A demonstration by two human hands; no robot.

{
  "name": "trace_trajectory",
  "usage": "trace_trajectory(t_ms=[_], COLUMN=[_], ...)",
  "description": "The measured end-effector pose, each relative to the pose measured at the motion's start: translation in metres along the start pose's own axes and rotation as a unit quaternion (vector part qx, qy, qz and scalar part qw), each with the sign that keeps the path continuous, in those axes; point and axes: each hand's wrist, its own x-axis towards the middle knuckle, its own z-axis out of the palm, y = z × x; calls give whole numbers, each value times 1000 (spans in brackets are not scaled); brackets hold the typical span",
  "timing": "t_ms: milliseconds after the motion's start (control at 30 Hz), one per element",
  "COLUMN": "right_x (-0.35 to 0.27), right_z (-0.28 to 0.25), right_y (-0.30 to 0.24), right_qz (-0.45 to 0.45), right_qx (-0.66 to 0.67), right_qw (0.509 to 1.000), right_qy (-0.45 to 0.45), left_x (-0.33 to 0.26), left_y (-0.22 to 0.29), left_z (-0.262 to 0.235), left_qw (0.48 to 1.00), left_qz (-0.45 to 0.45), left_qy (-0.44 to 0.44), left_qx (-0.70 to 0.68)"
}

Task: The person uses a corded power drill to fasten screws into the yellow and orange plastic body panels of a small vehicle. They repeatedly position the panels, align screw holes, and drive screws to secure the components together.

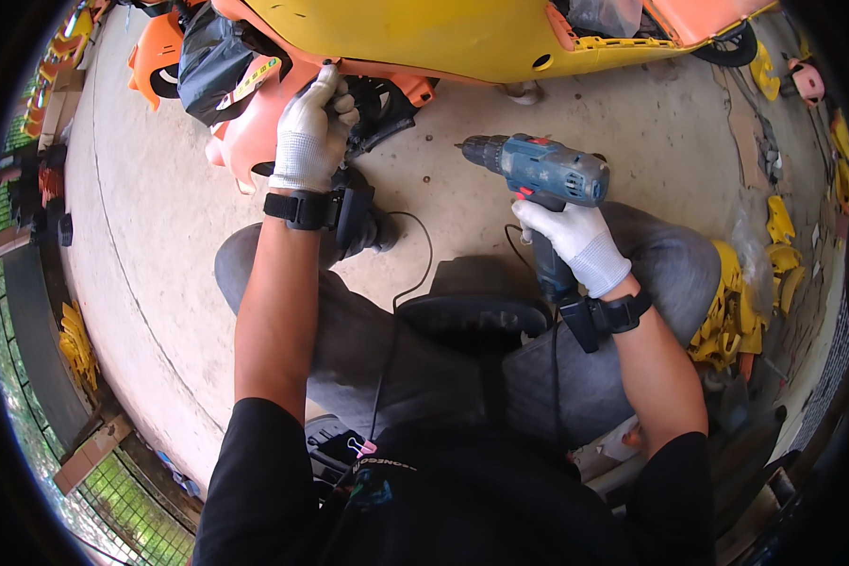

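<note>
My right hand, in a white glove, grips the handle of a blue and black cordless drill. The drill is held over my right knee, its chuck pointing left and slightly up, apart from anything else. My left hand, gloved too, is raised to the lower edge of a large yellow plastic body shell. Its thumb and fingers are pinched together at the seam where the shell meets an orange panel. A tiny dark thing shows at the fingertips, too small to name.
A black plastic bag hangs by the orange panel. Yellow plastic parts are heaped beside my right leg, with more along the right wall. Another yellow stack lies by the mesh fence at left. A thin black cable loops between my knees.
</note>
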Motion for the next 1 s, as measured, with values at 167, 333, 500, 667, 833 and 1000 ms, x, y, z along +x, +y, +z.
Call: trace_trajectory(t_ms=[167, 333, 500, 667, 833, 1000], right_x=[0, 5, 4, 1, 8, 11], right_z=[-1, 2, 1, 19, 22, 35], right_y=[0, -5, -14, -38, -40, -46], right_qz=[19, 12, 20, -188, -312, -215], right_qx=[-22, -28, -28, -149, -238, -126], right_qw=[1000, 999, 999, 969, 920, 966], right_qy=[3, -8, -6, 62, -14, -65], left_x=[-1, -5, -9, -8, -18, -44], left_y=[-3, -1, -3, 2, 4, -11], left_z=[6, 0, 12, 8, 13, 14], left_qw=[1000, 998, 997, 998, 996, 985], left_qz=[1, 21, 42, 30, -34, -113], left_qy=[15, -16, 24, 50, 42, -47], left_qx=[22, 54, 59, 19, 77, 125])
